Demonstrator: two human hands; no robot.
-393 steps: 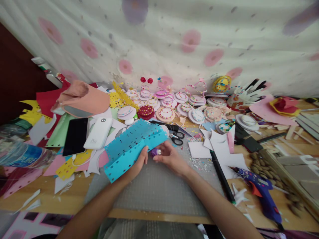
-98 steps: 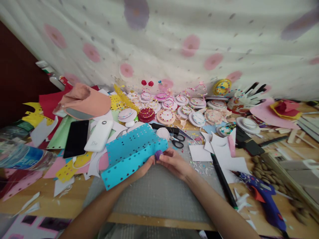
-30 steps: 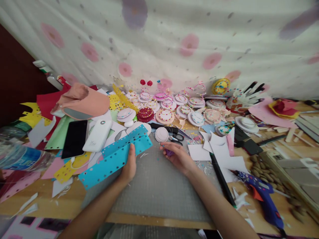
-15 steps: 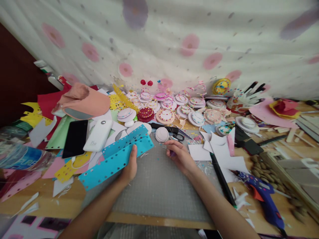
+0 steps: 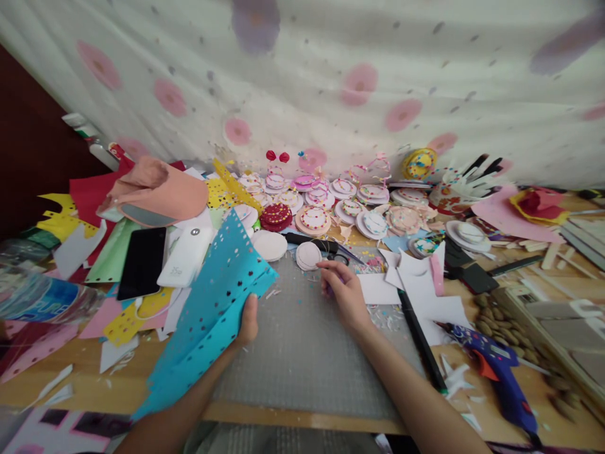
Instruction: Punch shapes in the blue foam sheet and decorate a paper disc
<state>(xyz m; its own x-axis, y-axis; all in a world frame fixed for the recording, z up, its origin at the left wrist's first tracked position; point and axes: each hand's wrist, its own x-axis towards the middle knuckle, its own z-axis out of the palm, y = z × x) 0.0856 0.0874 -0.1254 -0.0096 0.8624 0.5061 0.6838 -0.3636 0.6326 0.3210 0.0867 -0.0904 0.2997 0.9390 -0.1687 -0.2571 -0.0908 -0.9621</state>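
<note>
A folded turquoise sheet with shiny dots [image 5: 212, 296] is held in my left hand [image 5: 247, 321], thumb on top and the other fingers hidden under it. My right hand [image 5: 343, 293] is over the grey cutting mat [image 5: 302, 359], fingers curled and thumb near the fingertips; whatever they pinch is too small to make out. Just left of its fingertips lies a small round white disc [image 5: 309, 256]. A larger white disc [image 5: 269, 244] rests beyond the sheet's right corner. Black scissors [image 5: 338, 257] lie partly hidden behind the right fingers.
Small decorated paper hats [image 5: 313, 221] stand in rows at the back. At left are a phone [image 5: 142, 263], white power bank [image 5: 185, 257], cap [image 5: 161, 192] and water bottle [image 5: 51, 302]. A blue glue gun [image 5: 501, 366] and black-green pen [image 5: 423, 340] lie at right.
The turquoise sheet has opened out and tilted, its upper flap rising and its lower end dropping towards me. The larger white disc is now uncovered. My right hand has shifted slightly right.
</note>
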